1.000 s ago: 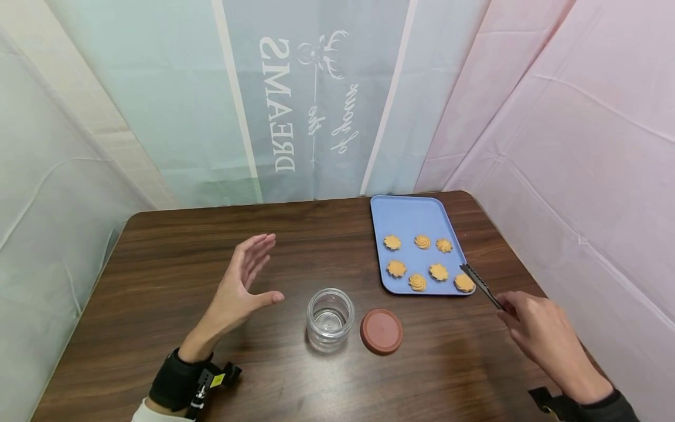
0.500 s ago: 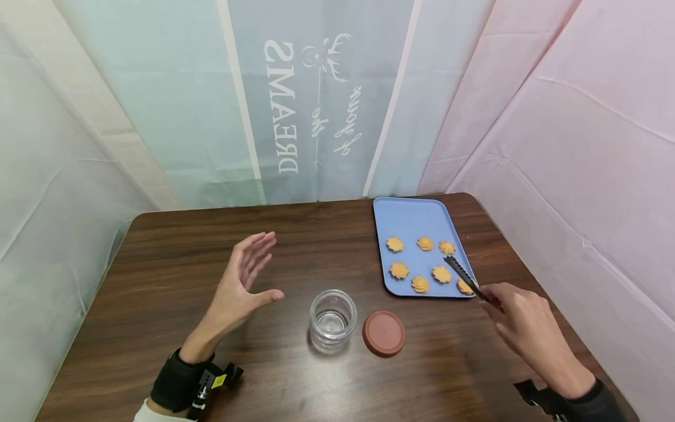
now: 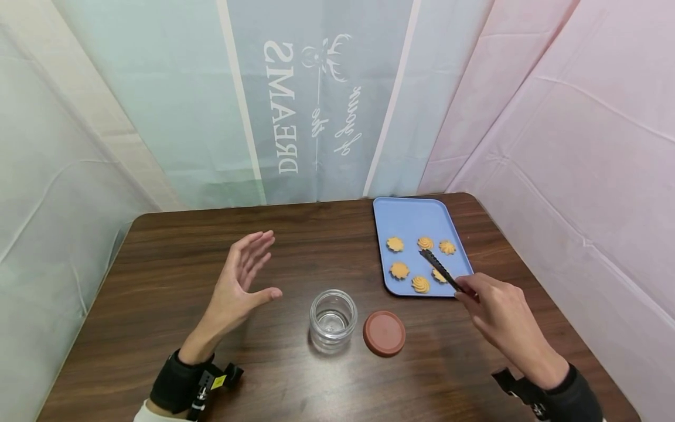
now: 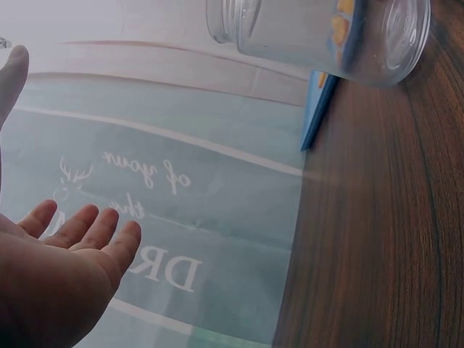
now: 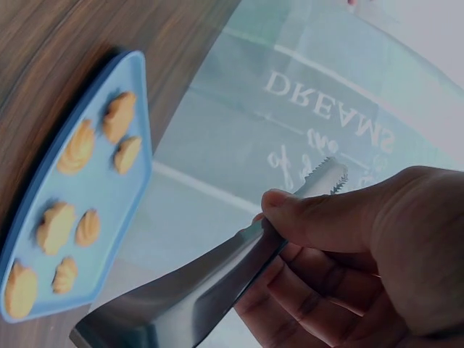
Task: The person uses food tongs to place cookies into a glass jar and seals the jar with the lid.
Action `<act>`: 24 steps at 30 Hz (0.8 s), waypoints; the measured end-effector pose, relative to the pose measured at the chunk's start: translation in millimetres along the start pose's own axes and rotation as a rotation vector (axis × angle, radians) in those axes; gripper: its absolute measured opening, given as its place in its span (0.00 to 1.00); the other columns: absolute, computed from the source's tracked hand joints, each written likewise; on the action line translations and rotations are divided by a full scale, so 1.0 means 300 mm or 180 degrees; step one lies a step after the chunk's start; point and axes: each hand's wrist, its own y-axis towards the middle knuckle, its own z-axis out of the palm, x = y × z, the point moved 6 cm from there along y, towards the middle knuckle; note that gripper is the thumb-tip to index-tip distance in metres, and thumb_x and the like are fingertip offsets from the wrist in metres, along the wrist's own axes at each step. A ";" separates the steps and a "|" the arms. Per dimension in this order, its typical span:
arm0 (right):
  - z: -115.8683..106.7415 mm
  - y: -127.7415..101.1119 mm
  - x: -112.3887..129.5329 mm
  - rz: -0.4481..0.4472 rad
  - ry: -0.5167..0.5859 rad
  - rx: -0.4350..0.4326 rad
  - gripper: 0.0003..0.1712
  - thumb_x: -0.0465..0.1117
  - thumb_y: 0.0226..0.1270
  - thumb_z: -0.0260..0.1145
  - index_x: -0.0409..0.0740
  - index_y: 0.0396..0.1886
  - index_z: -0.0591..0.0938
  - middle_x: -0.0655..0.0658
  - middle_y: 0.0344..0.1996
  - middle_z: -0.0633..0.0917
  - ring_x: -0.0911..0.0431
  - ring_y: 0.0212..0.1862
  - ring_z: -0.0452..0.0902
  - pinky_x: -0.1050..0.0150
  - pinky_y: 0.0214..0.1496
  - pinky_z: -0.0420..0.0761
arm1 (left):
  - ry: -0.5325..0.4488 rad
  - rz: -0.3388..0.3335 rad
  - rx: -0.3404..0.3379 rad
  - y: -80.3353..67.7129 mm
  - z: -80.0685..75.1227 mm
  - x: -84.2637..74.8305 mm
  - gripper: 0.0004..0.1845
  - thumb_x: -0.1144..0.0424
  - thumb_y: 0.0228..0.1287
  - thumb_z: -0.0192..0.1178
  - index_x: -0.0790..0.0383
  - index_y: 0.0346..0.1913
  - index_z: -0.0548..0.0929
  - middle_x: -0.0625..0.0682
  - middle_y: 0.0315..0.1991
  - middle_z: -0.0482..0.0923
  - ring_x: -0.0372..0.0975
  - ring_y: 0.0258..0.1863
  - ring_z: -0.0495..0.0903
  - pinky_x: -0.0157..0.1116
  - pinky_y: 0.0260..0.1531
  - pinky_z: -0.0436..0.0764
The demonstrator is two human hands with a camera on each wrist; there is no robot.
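My right hand [image 3: 501,310] grips a pair of metal tongs [image 5: 210,283], thumb on one side and fingers curled on the other. In the head view, the serrated tips of the tongs reach over the front part of a blue tray [image 3: 408,217]. Nothing shows between those tips. Several piped cookies [image 3: 395,244] lie on the tray, and the tongs and hand overlap some at the front right. To the left, my left hand [image 3: 237,287] is held with fingers extended and thumb apart, holding nothing. A lidless clear glass jar [image 3: 332,322] stands to its right.
A round reddish-brown lid [image 3: 384,333] lies on the table between the jar and my right hand. The dark wood table [image 3: 184,258] ends at a printed cloth backdrop [image 3: 316,117], with pale fabric walls at both sides.
My right hand has moved left with the tongs, from the tray's right edge to over its middle front. The left hand stays nearly still; jar, lid and cookies keep their places.
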 end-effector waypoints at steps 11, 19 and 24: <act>0.010 0.049 0.082 -0.0250 0.0230 -0.0071 0.19 0.22 0.46 0.83 0.41 0.37 0.89 0.51 0.30 0.88 0.66 0.27 0.75 0.73 0.26 0.72 | -0.0039 0.0024 0.0021 0.003 0.002 -0.014 0.52 0.73 0.61 0.77 0.71 0.80 0.53 0.66 0.80 0.58 0.48 0.80 0.62 0.39 0.76 0.65; 0.026 0.093 0.141 -0.0456 0.0410 -0.0092 0.18 0.22 0.49 0.82 0.40 0.39 0.89 0.52 0.31 0.87 0.66 0.28 0.74 0.75 0.28 0.72 | -0.0039 0.0003 0.0037 0.002 0.010 -0.030 0.52 0.71 0.60 0.77 0.72 0.80 0.53 0.62 0.80 0.59 0.47 0.80 0.63 0.40 0.76 0.65; 0.037 0.105 0.172 -0.0554 0.0513 -0.0129 0.17 0.22 0.49 0.82 0.39 0.38 0.89 0.52 0.30 0.88 0.66 0.29 0.76 0.74 0.29 0.75 | -0.0056 0.0012 0.0049 0.005 0.017 -0.041 0.53 0.73 0.59 0.78 0.68 0.81 0.55 0.65 0.81 0.58 0.49 0.80 0.62 0.42 0.77 0.64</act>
